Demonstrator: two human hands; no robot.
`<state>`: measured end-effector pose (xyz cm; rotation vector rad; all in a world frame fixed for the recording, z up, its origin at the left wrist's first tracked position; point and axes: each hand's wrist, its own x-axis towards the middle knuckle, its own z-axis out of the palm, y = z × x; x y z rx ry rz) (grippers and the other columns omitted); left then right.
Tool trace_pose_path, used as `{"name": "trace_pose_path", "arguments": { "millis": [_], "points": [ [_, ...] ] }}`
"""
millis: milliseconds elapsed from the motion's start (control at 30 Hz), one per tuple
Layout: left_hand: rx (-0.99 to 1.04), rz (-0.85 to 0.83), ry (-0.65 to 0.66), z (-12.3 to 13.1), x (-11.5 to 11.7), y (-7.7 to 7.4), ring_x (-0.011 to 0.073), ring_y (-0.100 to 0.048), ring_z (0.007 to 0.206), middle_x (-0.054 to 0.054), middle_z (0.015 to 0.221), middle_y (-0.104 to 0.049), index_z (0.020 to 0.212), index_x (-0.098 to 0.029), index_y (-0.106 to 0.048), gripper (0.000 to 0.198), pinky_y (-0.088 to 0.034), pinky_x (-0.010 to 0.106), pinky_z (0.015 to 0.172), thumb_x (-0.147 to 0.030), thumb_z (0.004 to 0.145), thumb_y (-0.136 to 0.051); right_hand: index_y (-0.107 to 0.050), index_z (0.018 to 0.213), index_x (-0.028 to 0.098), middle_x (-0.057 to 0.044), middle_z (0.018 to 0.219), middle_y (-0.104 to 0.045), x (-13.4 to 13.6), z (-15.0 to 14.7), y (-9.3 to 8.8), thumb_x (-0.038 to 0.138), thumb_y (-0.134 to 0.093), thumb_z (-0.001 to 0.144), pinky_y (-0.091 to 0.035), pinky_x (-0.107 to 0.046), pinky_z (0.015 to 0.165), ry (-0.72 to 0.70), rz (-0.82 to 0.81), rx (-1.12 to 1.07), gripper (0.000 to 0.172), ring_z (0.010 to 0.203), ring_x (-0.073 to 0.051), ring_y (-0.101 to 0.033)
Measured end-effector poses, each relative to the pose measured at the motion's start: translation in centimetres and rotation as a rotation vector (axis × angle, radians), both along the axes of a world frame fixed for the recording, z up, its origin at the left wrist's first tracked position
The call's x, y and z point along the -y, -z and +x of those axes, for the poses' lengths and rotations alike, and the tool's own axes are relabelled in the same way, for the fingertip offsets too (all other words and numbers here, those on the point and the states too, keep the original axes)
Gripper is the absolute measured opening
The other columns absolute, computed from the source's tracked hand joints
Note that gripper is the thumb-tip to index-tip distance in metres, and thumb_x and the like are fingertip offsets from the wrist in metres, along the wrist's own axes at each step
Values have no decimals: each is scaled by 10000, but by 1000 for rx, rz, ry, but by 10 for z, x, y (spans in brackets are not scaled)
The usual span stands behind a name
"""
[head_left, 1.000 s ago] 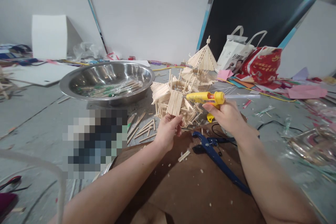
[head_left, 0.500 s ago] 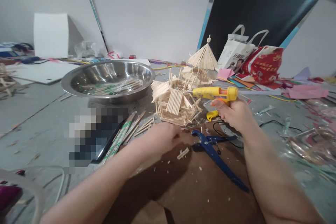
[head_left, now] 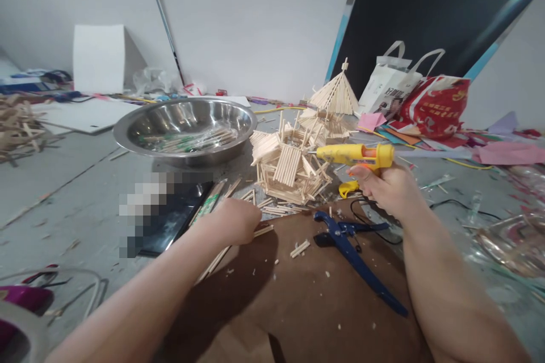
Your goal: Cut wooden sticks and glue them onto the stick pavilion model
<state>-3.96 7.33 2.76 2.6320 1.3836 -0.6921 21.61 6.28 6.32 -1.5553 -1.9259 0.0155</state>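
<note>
My right hand (head_left: 389,188) is wrapped round a yellow hot glue gun (head_left: 347,153), its nozzle pointing left at a small building of wooden sticks (head_left: 286,165). The nozzle tip is close to the building's upper right side; whether it touches, I cannot tell. My left hand (head_left: 239,220) is closed over the near left edge of the brown board (head_left: 306,306), beside loose wooden sticks (head_left: 219,258). Its fingertips are hidden, so what they hold does not show. A blue-handled cutter (head_left: 361,264) lies on the board, near short stick pieces (head_left: 300,248).
Left of the building stands a steel basin (head_left: 128,135) holding bagged sticks. A dark tablet-like slab (head_left: 181,218) lies before it. Behind are a stick roof (head_left: 336,93) and a red bag (head_left: 438,105). A yellow clip-like piece (head_left: 349,188) and black cord (head_left: 455,202) lie at right.
My left hand has moved left and slightly down, away from the board's middle towards the loose sticks. The view has shifted slightly; the glue gun stays at the stick building.
</note>
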Motion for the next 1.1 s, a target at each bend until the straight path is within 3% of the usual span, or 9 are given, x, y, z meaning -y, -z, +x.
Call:
{"name": "trace_pose_path", "arguments": {
  "millis": [133,233,367,533,700,800,933,1100],
  "points": [
    [34,6,45,1,-2,14,273,-592,650,143,673,-636,657,-145,-631,195,-432,347,526,-130,576,-454,-591,644,206,-22,460,-529,0,-1,-1,498,-409,734,-381,-272,500,17,-3,18,356,544,-174,-543],
    [56,-9,42,2,-2,15,256,-586,637,138,674,-632,652,-147,-625,196,-421,327,521,-135,573,-446,-601,655,204,-26,470,-539,0,-2,-1,510,-411,725,-382,-272,505,25,5,25,367,561,-181,-550],
    [130,-23,-20,0,-2,-1,196,-553,596,104,669,-616,644,-161,-601,178,-383,268,497,-161,592,-431,-615,663,203,-31,492,-558,-1,-4,2,517,-404,724,-385,-271,514,9,0,24,384,585,-191,-561],
    [537,55,-53,-14,-8,-23,101,-457,504,9,615,-562,716,-192,-549,173,-317,208,465,-213,677,-382,-618,740,173,-28,536,-581,-8,-14,4,510,-409,724,-392,-265,520,-13,-13,-12,397,593,-185,-565],
    [917,51,-223,-17,-22,-11,70,-463,473,-29,557,-515,807,-190,-521,180,-331,180,464,-255,724,-376,-617,760,173,-30,594,-597,-23,-27,-5,478,-435,722,-400,-268,537,-66,17,16,357,601,-171,-562],
    [1057,-16,-370,-11,-28,0,71,-468,419,-38,473,-485,740,-174,-516,178,-328,176,420,-296,726,-388,-618,757,178,-40,642,-609,-31,-32,-8,467,-435,726,-404,-283,557,-82,47,60,344,648,-185,-567],
    [1126,-15,-512,-3,-28,0,62,-421,320,-45,383,-447,548,-163,-458,269,-322,183,386,-362,721,-403,-612,834,186,-58,757,-632,-35,-36,-8,476,-429,726,-409,-296,598,-67,23,95,360,727,-207,-573],
    [1144,94,-574,1,-29,2,53,-389,313,-50,362,-444,488,-162,-443,340,-319,189,420,-416,712,-411,-620,833,191,-69,759,-637,-34,-42,-11,490,-396,738,-403,-282,592,-59,-16,158,386,748,-211,-576]
  ]
}}
